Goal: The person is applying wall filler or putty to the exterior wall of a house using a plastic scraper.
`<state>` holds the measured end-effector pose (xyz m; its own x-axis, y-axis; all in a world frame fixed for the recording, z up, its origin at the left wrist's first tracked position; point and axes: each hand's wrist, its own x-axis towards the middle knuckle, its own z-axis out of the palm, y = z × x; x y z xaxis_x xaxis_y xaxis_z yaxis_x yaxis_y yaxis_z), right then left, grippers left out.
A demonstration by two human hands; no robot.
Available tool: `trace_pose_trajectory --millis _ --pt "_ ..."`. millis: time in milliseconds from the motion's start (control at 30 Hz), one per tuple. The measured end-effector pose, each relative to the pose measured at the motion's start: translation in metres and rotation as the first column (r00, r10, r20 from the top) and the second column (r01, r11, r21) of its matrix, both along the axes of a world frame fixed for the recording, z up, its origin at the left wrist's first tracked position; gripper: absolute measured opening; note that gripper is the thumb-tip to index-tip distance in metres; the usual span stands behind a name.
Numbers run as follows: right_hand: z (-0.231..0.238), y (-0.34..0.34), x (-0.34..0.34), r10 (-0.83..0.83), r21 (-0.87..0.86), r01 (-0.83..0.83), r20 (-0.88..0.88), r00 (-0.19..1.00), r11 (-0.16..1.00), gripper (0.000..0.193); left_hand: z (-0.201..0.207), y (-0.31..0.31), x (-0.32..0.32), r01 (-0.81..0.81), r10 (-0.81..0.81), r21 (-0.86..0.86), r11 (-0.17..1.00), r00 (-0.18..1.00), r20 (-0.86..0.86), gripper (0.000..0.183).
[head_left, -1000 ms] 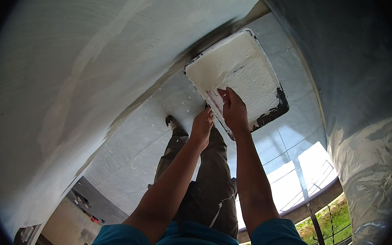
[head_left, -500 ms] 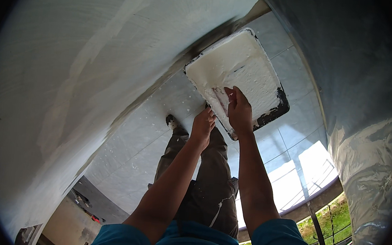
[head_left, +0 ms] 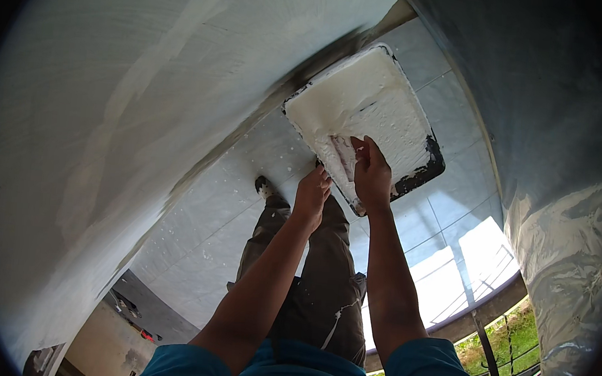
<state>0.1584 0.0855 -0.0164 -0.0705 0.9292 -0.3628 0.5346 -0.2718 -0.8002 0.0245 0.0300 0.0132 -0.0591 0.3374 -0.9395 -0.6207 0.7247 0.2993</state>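
Observation:
A dark-rimmed paint tray (head_left: 431,168) holds thick white paint (head_left: 397,132) and sits tilted across the view ahead of my legs. My left hand (head_left: 312,197) is at its near left edge, fingers curled round the rim. Over the near part of the tray is my right hand (head_left: 373,174), thumb and fingertips drawn together in a pinch. Whatever those fingertips hold, if anything, is too small to make out. A pinkish-white streak in the paint shows just left of them; I cannot tell what it is.
A large pale wall (head_left: 107,137) with a lighter smear rises on the left. Crinkled plastic sheeting (head_left: 566,237) hangs at right. Paint specks dot the grey tiled floor (head_left: 199,229). Tools lie far lower left, and a railing (head_left: 492,358) with grass behind it stands lower right.
My right hand has shifted slightly right and toward me over the tray, its fingertips closer together. The left hand and the tray have barely moved.

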Motion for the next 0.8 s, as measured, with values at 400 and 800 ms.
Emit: trace_pose_trajectory --millis 400,800 --pt "-0.015 0.005 0.007 0.136 0.209 -0.167 0.154 0.979 0.964 0.04 0.005 0.004 0.005 0.022 -0.023 0.017 1.0 0.999 0.044 0.07" --pt "-0.006 0.006 0.009 0.124 0.076 -0.132 0.102 0.987 0.988 0.036 -0.008 -0.003 0.003 0.008 -0.008 -0.008 1.0 1.0 0.004 0.063"
